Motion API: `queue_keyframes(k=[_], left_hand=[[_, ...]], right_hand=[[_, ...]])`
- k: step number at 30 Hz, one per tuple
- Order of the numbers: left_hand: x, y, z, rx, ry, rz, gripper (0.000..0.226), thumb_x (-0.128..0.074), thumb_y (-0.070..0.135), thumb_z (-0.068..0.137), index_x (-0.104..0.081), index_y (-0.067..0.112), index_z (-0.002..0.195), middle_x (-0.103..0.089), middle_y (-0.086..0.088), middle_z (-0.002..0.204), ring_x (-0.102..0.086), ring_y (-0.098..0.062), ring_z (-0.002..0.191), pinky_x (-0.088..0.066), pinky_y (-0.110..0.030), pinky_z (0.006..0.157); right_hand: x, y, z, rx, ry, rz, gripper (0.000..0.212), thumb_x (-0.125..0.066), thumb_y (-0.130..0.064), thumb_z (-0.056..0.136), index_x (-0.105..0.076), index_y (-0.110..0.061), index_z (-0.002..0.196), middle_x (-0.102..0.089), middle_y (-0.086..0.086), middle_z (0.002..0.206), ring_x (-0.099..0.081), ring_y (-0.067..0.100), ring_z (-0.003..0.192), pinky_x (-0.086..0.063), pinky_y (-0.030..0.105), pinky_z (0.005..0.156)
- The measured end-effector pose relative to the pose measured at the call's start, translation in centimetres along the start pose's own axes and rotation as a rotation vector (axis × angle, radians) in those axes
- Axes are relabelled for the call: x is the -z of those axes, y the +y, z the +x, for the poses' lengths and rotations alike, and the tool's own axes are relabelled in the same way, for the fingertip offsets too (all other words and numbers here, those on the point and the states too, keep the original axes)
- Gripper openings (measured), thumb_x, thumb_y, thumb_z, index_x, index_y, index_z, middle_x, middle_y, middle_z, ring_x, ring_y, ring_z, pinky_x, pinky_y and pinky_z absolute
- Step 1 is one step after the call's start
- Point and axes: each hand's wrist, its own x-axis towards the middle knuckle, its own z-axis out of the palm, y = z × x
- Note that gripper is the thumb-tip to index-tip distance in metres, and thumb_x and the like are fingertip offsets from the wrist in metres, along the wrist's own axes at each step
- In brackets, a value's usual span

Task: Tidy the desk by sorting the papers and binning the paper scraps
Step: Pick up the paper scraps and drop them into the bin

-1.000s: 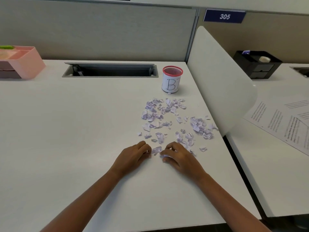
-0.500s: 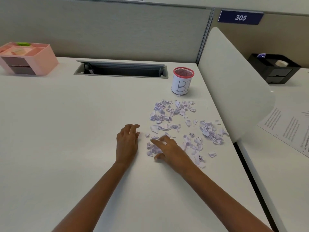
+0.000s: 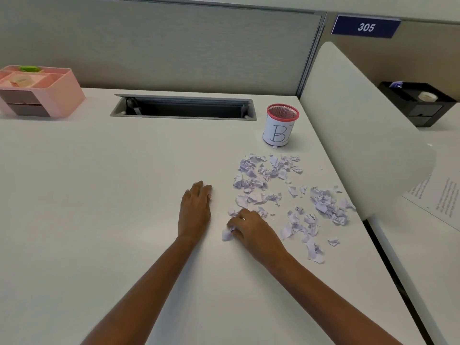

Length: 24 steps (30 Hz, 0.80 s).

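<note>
Lilac paper scraps [image 3: 251, 183] spread just beyond the right hand [image 3: 251, 229], which curls round a few, apparently for the bin [image 3: 280, 125] ahead; the left hand [image 3: 195, 211] rests flat alongside, empty.

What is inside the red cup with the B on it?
Only the red mesh inner wall of the cup shows, near its rim. Its bottom is hidden behind the front wall, so whatever is in it cannot be seen.
</note>
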Motion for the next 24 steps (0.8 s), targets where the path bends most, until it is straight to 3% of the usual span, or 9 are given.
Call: queue_keyframes(k=[3, 7, 16, 22, 24], left_hand=[[-0.4, -0.3, 0.8, -0.053, -0.045, 0.068, 0.037, -0.029, 0.014, 0.1, -0.042, 0.009, 0.134, -0.033, -0.011, 0.149, -0.031, -0.022, 0.137, -0.02, -0.032, 0.114], [-1.4, -0.6, 2.5, -0.055, -0.112, 0.12, 0.044, -0.024, 0.025, 0.102, -0.027, 0.016, 0.145, -0.017, -0.006, 0.157, -0.016, -0.018, 0.145, -0.01, -0.034, 0.119], [-2.4, -0.2, 5.4, -0.047, -0.139, 0.127, 0.048, -0.023, 0.029, 0.101, -0.019, 0.02, 0.148, -0.011, -0.006, 0.159, -0.01, -0.019, 0.147, -0.005, -0.034, 0.12], [-2.8, 0.1, 7.1, -0.024, -0.14, 0.13, 0.05, -0.023, 0.032, 0.101, -0.015, 0.022, 0.149, -0.008, -0.004, 0.159, -0.007, -0.017, 0.147, -0.002, -0.033, 0.12], [-3.0, 0.2, 7.7, -0.012, -0.14, 0.127, 0.051, -0.023, 0.034, 0.101, -0.013, 0.023, 0.15, -0.006, -0.003, 0.159, -0.006, -0.017, 0.148, -0.001, -0.033, 0.12]], right_hand=[[0.5, 0.3, 0.8, -0.049, 0.044, 0.115, 0.023, -0.048, -0.014, 0.092, -0.065, -0.008, 0.106, -0.059, 0.01, 0.108, -0.054, 0.023, 0.1, -0.043, 0.03, 0.079], [2.0, 1.1, 2.5, -0.138, 0.134, 0.227, 0.021, -0.053, -0.01, 0.089, -0.069, -0.009, 0.103, -0.059, 0.007, 0.094, -0.058, 0.02, 0.089, -0.031, 0.014, 0.067], [8.8, 5.1, 8.0, -0.22, 0.371, 0.29, 0.017, -0.061, -0.003, 0.084, -0.07, -0.002, 0.099, -0.066, 0.02, 0.096, -0.057, 0.022, 0.079, -0.036, 0.014, 0.065], [14.0, 8.7, 13.8, -0.209, 0.555, 0.227, 0.019, -0.061, -0.006, 0.085, -0.069, -0.003, 0.102, -0.068, 0.018, 0.103, -0.058, 0.016, 0.084, -0.038, 0.008, 0.068], [15.4, 10.0, 16.3, -0.211, 0.564, 0.163, 0.02, -0.058, -0.009, 0.088, -0.068, -0.004, 0.104, -0.065, 0.019, 0.106, -0.06, 0.022, 0.09, -0.044, 0.014, 0.073]])
